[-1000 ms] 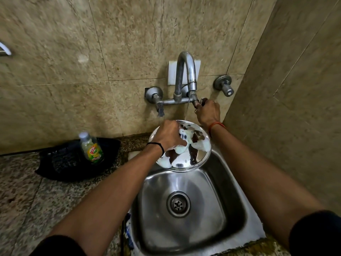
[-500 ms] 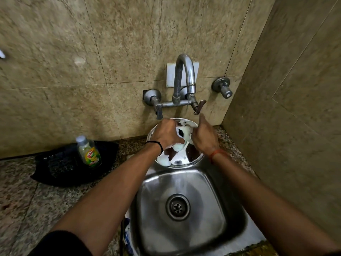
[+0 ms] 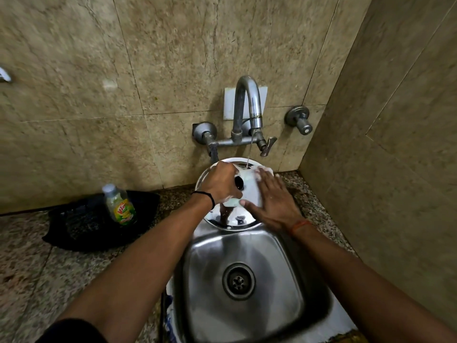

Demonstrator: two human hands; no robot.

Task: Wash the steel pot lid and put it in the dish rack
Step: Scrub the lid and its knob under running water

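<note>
I hold the steel pot lid (image 3: 230,219) tilted over the back edge of the sink (image 3: 247,305), right under the tap (image 3: 247,102), where a thin stream of water (image 3: 249,149) lands on its upper part. My left hand (image 3: 222,184) is closed around the lid's dark knob (image 3: 238,180) with the fingers curled tight, so that grip carries the lid. My right hand (image 3: 272,201) lies flat and spread on the wet face, fingers apart, clamped on nothing, just rubbing. Patches of white foam (image 3: 247,179) sit near the top and under my fingertips, while the lower rim already looks bright and clear. To rinse well, I judge I should keep the lid sloped so the water runs down into the bowl and not onto the stone counter (image 3: 37,268), and turn it by the knob so the stream reaches each part in turn. The palm should sweep from the top edge downward, pushing suds off the rim. The soap makes the steel slick, so the knob hand must not loosen. The underside will likely need the same pass. I cannot say for sure which thing here is the dish rack; a dark basket (image 3: 81,226) with a soap bottle (image 3: 120,205) stands to my left on the counter.
</note>
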